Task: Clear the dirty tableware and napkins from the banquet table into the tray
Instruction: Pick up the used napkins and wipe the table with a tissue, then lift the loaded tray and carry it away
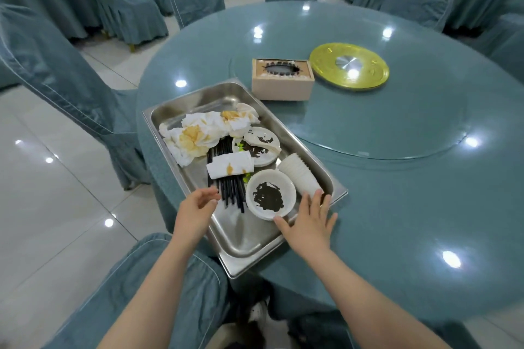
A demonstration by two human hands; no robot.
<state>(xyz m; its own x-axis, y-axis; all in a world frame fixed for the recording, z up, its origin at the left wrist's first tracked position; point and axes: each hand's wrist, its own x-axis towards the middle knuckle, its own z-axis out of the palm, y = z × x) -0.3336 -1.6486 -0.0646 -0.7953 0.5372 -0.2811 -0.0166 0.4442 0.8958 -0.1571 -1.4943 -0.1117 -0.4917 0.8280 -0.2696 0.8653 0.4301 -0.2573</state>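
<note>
Two hands are hovering at the tray [241, 238]: left hand [195, 210] at 7 o'clock, right hand [309, 224] at 5, fingers released, grasping nothing. Loaded steel is likely handling heavy, slick; bowl [270, 198], cups [300, 176], napkins [204, 133] shifting—grip opposite rims.

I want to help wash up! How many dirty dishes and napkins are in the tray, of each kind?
Bowls: 1
Plates: 1
Spoons: 1
Cup stacks: 1
Chopstick bundles: 1
Rolled napkins: 1
Crumpled napkin heaps: 1
Total: 7
</note>
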